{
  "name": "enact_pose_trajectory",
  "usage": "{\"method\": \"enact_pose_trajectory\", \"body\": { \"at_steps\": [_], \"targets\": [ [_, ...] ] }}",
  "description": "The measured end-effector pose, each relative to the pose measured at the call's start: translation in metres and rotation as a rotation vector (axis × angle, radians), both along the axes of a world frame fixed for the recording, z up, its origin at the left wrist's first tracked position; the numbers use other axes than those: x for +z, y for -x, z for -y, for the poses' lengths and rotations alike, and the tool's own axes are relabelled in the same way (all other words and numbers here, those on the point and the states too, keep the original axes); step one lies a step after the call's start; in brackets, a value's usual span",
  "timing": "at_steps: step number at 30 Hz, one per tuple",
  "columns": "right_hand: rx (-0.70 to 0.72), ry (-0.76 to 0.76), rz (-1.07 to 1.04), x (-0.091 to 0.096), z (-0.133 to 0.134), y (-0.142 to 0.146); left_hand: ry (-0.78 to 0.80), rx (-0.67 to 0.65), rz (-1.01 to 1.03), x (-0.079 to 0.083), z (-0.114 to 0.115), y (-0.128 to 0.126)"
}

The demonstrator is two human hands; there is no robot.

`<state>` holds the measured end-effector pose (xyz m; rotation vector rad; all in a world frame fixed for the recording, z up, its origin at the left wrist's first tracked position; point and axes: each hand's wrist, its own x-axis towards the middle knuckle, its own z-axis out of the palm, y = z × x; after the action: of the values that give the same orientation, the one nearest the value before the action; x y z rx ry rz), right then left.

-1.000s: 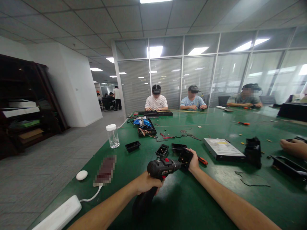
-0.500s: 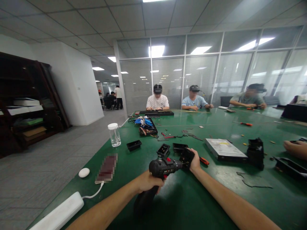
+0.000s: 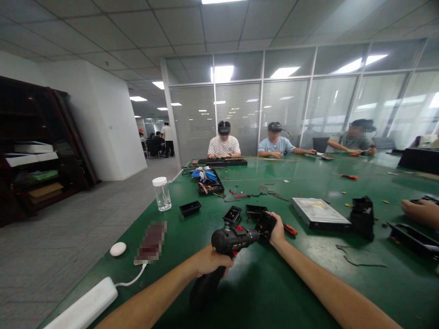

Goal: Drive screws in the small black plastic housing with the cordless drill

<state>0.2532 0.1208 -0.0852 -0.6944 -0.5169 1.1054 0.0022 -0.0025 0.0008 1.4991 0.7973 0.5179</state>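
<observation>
My left hand (image 3: 214,262) is wrapped round the grip of a black cordless drill (image 3: 231,240) with red details. Its chuck points right, and the bit meets a small black plastic housing (image 3: 265,227). That housing is tilted up off the table in my right hand (image 3: 277,230), whose fingers close on its right side. How far the bit reaches in cannot be made out. Just beyond lie similar black housings: one (image 3: 232,214) behind the drill, another (image 3: 255,210) behind the held piece, and a third (image 3: 190,208) farther left. An orange-handled tool (image 3: 290,229) rests right of my right hand.
On the green table (image 3: 308,283) lie a disc drive (image 3: 320,213), a black plastic part (image 3: 362,218) and an opened device with blue wrapping (image 3: 210,180). At left stand a clear jar (image 3: 162,194), a phone (image 3: 151,242) and a power strip (image 3: 85,306). A co-worker's hand (image 3: 420,212) is at right.
The view has shifted slightly. My hands keep the same hold on drill and housing. Across the table, the person in light blue has stretched an arm out to the right.
</observation>
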Motion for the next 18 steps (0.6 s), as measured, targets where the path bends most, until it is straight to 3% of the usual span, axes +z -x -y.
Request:
{"method": "enact_pose_trajectory", "body": {
  "at_steps": [4, 18],
  "targets": [
    [0.094, 0.046, -0.049, -0.0018, -0.0019, -0.0018, -0.013, 0.002, 0.005, -0.0006, 0.0003, -0.0007],
    [0.079, 0.044, -0.042, -0.0017, -0.0031, -0.0021, -0.005, -0.001, -0.015, -0.0004, -0.0007, 0.0]
  ]
}}
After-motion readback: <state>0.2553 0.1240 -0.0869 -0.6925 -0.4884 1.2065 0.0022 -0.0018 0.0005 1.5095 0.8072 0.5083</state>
